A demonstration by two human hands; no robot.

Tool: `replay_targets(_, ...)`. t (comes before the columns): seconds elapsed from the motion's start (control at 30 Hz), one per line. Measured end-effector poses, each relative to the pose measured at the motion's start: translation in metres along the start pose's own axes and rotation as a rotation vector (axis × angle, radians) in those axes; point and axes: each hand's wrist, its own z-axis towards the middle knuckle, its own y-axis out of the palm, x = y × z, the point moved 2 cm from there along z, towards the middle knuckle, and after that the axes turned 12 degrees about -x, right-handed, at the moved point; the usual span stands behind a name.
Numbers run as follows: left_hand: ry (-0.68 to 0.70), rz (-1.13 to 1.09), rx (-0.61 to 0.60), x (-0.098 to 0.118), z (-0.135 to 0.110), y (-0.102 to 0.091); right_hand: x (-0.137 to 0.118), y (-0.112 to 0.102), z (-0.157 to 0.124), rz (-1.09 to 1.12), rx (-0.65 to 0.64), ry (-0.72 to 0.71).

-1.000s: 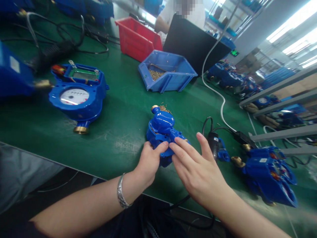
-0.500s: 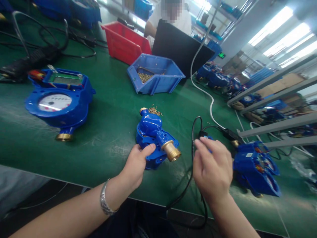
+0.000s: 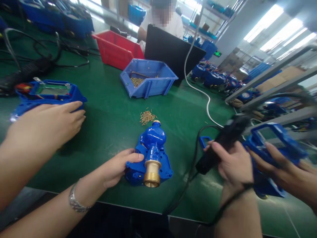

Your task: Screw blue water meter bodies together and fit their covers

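The blue meter body (image 3: 151, 155), lying centrally by the near edge of the green mat (image 3: 111, 109), is best pinned flat by the left hand (image 3: 115, 167), whose thumb and fingers are closed lightly on its left flange, while the black power screwdriver (image 3: 231, 134) is gripped in the right hand (image 3: 235, 165), fingers clamped round its barrel, cable held off the housing. The body is glossy blue, domed at its far end, a threaded brass coupling (image 3: 151, 173) pointing near; loose screws (image 3: 147, 116) lie just beyond.

We record a blue meter body (image 3: 151, 137) with brass-yellow threaded end (image 3: 152, 173) on a green mat (image 3: 109, 112). Beyond it: gold screws (image 3: 147, 117), a blue bin (image 3: 153, 84), then a red bin (image 3: 112, 53). To its right: a black driver (image 3: 224, 142).
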Motion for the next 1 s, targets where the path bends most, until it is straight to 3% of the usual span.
replay_targets(0.13, 0.029, -0.002, -0.011, 0.0, 0.0, 0.003, -0.063, -0.009, -0.014, 0.676, 0.119, -0.317)
replay_targets(0.2, 0.042, 0.002, -0.021, 0.001, -0.001, 0.004, -0.083, -0.001, -0.016, 0.794, 0.151, -0.398)
replay_targets(0.3, 0.053, 0.012, -0.05, 0.0, -0.001, 0.004, -0.095, 0.02, -0.009, 0.825, 0.112, -0.392)
replay_targets(0.53, 0.054, 0.051, -0.082, -0.003, 0.003, 0.001, -0.092, 0.053, 0.008, 0.769, 0.01, -0.475)
replay_targets(0.73, 0.029, 0.101, -0.028, 0.002, 0.002, 0.006, -0.073, 0.077, 0.011, 0.782, -0.206, -0.327)
replay_targets(1.0, 0.06, -0.074, 0.081, -0.005, 0.005, 0.015, -0.059, 0.087, 0.007, 0.789, -0.118, -0.311)
